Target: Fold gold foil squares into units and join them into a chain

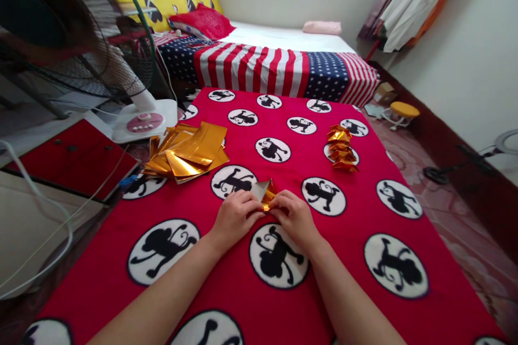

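Note:
In the middle of the table, a partly folded sheet of gold foil paper [266, 195] is pinched between both of my hands, its pale inner side facing up at the left. My left hand [238, 213] grips its left edge with thumb and fingers. On the right edge, my right hand [294, 216] does the same, its fingertips close to those of the left. A loose pile of flat gold foil sheets [194, 148] lies to the left. Several folded gold paper pieces [340, 149] stand in a row at the right. The fingertips partly hide the folds.
A red cloth with monkey circles [279, 121] covers the table. A running fan [140, 99] stands at the left beside a red-topped box [68, 153]. Behind the table is a bed [259, 67]; a yellow stool [404, 109] stands on the floor at the right.

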A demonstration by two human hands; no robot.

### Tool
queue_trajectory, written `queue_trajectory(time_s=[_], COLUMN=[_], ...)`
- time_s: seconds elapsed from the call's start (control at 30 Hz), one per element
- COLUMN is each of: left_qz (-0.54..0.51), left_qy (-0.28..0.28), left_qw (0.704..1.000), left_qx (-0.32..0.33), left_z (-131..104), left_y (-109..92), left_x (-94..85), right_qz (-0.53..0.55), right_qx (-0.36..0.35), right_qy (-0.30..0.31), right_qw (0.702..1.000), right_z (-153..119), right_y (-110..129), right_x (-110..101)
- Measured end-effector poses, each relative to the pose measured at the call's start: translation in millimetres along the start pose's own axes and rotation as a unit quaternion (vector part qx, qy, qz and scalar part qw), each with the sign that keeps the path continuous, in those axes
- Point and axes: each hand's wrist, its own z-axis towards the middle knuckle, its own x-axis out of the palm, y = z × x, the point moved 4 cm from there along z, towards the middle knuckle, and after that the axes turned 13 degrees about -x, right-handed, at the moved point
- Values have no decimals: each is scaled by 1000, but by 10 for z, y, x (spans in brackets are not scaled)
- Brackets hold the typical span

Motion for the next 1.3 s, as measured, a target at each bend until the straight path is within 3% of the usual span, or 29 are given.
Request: queue_trajectory(time_s=[0.17,0.73,1.3], left_qz=[-16,-35,-25], left_qy=[-14,-3,-27], left_qw=[1000,993,990], left_qx=[-18,-111,-134], left_z=[-8,20,55], left_y=[25,26,19], left_x=[-9,-39,2], right_qz=[15,-82,-157], right_qx=[26,108,113], right_qy=[-10,-24,-12], right_qw=[999,991,981], right_z=[-18,53,76], right_y=[-20,-5,18], right_x=[-28,6,60])
